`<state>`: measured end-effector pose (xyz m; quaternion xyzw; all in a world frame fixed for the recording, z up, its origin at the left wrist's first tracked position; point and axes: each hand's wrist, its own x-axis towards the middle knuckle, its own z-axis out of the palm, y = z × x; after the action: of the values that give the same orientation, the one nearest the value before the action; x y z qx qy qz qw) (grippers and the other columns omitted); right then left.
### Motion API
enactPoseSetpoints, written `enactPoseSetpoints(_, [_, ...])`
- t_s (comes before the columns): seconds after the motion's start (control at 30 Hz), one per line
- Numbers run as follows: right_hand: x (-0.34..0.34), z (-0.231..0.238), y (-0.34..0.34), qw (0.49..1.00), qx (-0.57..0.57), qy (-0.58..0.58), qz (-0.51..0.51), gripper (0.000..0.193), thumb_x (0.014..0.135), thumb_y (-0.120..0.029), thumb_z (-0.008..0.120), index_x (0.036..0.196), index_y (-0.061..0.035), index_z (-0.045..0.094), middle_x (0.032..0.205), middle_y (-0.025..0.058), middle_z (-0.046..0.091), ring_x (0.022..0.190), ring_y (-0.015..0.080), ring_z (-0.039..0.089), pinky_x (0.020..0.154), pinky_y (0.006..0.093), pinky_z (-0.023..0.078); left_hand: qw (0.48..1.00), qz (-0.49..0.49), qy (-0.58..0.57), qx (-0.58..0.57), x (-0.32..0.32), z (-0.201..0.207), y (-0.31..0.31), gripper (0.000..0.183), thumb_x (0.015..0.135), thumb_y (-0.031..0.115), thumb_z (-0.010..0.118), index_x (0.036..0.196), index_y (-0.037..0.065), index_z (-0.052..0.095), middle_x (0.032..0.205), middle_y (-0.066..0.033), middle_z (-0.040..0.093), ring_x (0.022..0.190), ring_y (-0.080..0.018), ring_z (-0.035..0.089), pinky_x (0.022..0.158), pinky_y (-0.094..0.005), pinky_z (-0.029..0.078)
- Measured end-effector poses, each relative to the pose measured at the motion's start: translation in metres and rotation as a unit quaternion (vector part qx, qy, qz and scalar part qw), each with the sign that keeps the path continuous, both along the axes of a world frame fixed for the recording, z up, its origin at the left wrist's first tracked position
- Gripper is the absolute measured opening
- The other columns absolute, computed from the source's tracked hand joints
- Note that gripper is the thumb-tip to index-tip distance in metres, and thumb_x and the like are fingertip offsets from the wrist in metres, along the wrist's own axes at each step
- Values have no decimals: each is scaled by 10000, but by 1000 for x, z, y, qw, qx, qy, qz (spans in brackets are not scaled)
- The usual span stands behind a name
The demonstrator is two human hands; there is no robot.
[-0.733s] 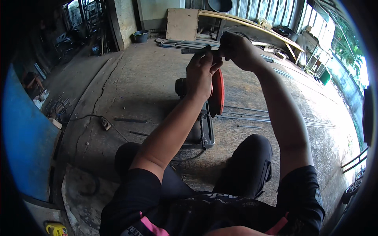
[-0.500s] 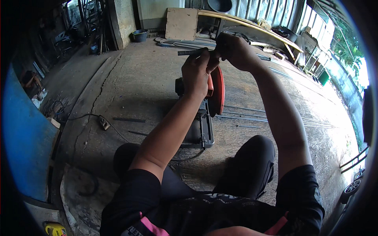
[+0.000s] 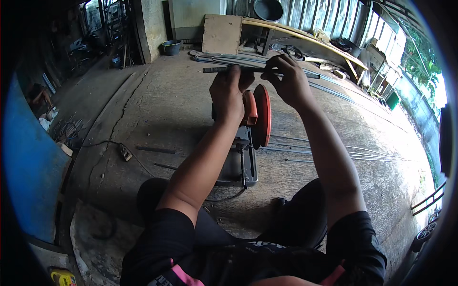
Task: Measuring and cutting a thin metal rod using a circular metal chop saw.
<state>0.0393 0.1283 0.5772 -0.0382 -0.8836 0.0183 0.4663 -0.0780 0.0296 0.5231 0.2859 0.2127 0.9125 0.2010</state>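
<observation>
A dark, slim metal rod [image 3: 211, 70] is held level in front of me, above a cut-off saw. My left hand [image 3: 226, 95] is closed round the rod near its left end, with a short length sticking out. The fingers of my right hand [image 3: 287, 82] pinch the rod farther right. Whether it carries on beyond my right hand, I cannot tell. Below stands the cut-off saw [image 3: 234, 169], with a black base and a round red-orange guard [image 3: 263, 117]. My left forearm and hand hide part of the saw.
Long thin metal rods [image 3: 334, 153] lie on the concrete floor to the right. Short dark bars [image 3: 155, 149] and a cable with a socket block [image 3: 125, 151] are on the left. At the back are a wooden bench [image 3: 305, 42], a board [image 3: 221, 34] and a black bucket [image 3: 171, 47].
My right hand has turned and moved lower and to the right, apart from my left. More of the rod shows between them. My left hand has shifted slightly left.
</observation>
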Motion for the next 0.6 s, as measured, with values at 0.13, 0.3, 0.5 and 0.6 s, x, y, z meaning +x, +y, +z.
enactPoseSetpoints(0.13, [18, -19, -5, 988, 63, 118, -74, 184, 723, -103, 748, 843, -45, 621, 886, 72, 600, 918, 279, 558, 787, 364, 442, 1000, 5, 6, -3, -2, 3, 1, 158, 905, 109, 561, 987, -26, 562, 903, -132, 639, 774, -209, 664, 718, -316, 581])
enactPoseSetpoints(0.3, [37, -48, -2, 984, -24, 153, -82, 145, 758, -119, 735, 857, -52, 653, 880, 67, 613, 837, 229, 580, 718, 324, 453, 1000, 0, -2, -7, 6, 2, 8, 177, 919, 132, 556, 950, -41, 543, 840, -119, 618, 727, -194, 659, 687, -273, 572])
enactPoseSetpoints(0.5, [38, -73, 9, 886, -442, 136, 45, 351, 897, -328, 605, 1007, 2, 650, 807, 62, 648, 742, 142, 594, 691, 281, 468, 1000, -8, 2, -18, 14, -10, 20, 184, 918, 135, 560, 964, -41, 538, 842, -131, 610, 720, -209, 658, 688, -278, 577])
enactPoseSetpoints(0.6, [38, -66, 7, 846, -504, 134, 110, 382, 962, -327, 505, 1103, 15, 598, 840, 63, 630, 715, 107, 549, 639, 237, 429, 1000, -13, 8, -21, 19, -10, 24, 193, 916, 141, 563, 967, -43, 537, 842, -133, 609, 722, -213, 659, 691, -288, 580])
